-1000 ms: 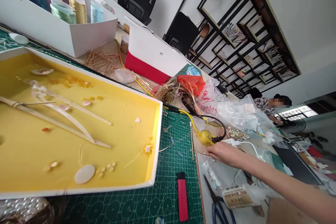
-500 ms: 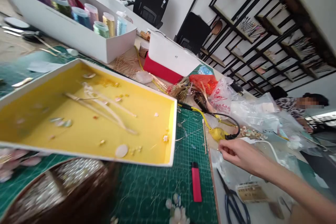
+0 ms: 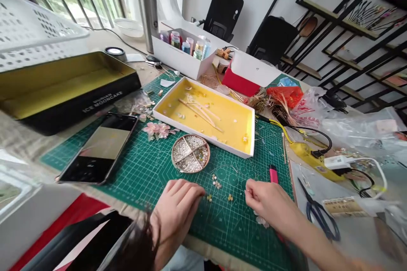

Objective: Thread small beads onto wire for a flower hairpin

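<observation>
My left hand rests on the green cutting mat, its fingers curled together; whatever may be in them is hidden. Just off its fingertips lies a small yellow-green flower piece. My right hand is closed in a pinch above the mat, and I cannot make out anything between the fingers. Partly beneath it shows a pale translucent flower. Between the hands are a small yellow flower piece and a cluster of pale beads. Beyond them sits a round divided dish of pearly beads.
A yellow-lined tray with loose bits stands behind the dish. Pink flowers and a phone lie left. A pink lighter, scissors and a yellow power strip are right. A black box stands far left.
The view has swung left and down, bringing my left hand into sight. My right hand has moved from beside the power strip to over the mat near the lighter.
</observation>
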### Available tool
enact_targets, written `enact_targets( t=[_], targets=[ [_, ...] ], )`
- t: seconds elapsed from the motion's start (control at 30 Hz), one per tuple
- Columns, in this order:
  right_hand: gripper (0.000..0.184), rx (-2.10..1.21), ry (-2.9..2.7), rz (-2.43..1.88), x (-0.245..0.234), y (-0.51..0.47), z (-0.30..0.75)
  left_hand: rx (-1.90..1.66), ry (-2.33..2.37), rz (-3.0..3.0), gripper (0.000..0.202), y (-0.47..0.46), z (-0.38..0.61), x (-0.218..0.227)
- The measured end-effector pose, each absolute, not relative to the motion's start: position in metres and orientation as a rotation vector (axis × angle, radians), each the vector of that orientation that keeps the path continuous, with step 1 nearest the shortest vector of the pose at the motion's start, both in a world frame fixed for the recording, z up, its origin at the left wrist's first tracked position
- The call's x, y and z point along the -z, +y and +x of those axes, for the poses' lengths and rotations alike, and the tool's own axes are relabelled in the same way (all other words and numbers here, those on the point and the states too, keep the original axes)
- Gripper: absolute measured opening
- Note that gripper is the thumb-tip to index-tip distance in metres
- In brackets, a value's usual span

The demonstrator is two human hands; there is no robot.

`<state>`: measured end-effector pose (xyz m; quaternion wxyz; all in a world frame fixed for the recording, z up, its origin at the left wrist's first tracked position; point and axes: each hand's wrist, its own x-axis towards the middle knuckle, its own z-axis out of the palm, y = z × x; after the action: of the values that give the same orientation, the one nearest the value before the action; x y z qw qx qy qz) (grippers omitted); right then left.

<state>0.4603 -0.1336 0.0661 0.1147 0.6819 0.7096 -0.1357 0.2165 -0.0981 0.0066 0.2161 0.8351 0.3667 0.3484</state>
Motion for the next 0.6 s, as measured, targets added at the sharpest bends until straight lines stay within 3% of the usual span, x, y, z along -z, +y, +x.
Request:
enact_targets(
  t=[0.27, 0.6],
  targets=[
    [0.018, 0.127, 1.975, 1.948, -0.071, -0.137, 0.44, -0.878, 0.935, 2.379, 0.018, -0.104, 0.211, -0.007],
    [0.022, 0.107, 1.857, 1.96, -0.076, -0.131, 0.43, -0.882, 0.912, 2.424, 0.018, -0.104, 0.209, -0.001]
  ],
)
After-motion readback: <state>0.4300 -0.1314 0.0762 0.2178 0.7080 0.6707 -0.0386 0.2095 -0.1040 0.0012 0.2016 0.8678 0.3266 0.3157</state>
